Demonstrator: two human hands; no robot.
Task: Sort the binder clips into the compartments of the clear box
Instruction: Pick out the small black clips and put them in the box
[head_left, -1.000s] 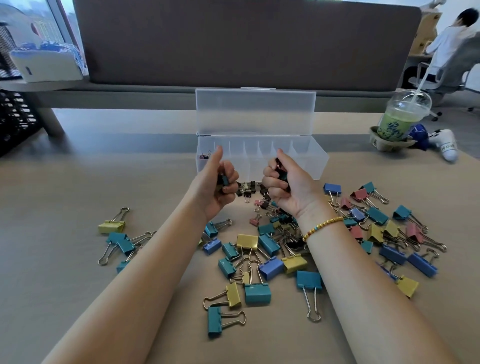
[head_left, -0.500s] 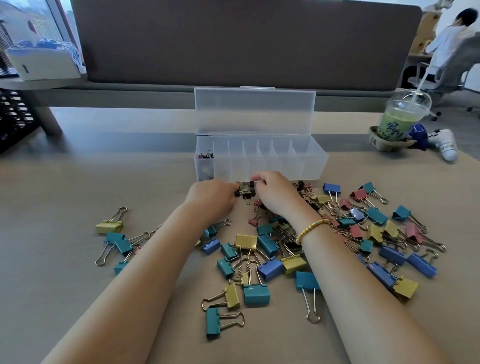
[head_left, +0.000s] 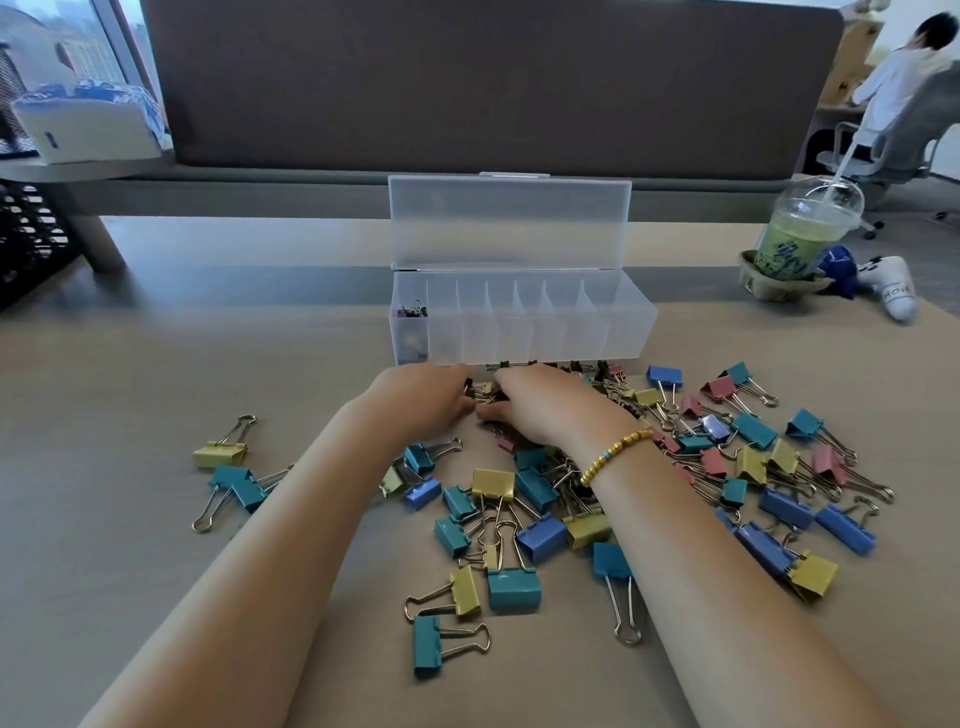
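Coloured binder clips (head_left: 514, 588) lie scattered on the table (head_left: 130, 467). Beyond them, the left hand (head_left: 415, 402) and right hand (head_left: 540, 402) pinch small clips (head_left: 485, 389). Further off, the open clear box (head_left: 519, 322) shows seven compartments, with clips in the leftmost only.

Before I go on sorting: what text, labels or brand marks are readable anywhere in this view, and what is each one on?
"HOW" (roughly; the letters are small and tilted): on the white sock-like object lying at the table's far right.
Blue print on the clear plastic cup of green drink: too blurred to read.
Small dark mark on the white container at far left: unreadable.
The clear plastic compartment box and the coloured binder clips show no lettering.
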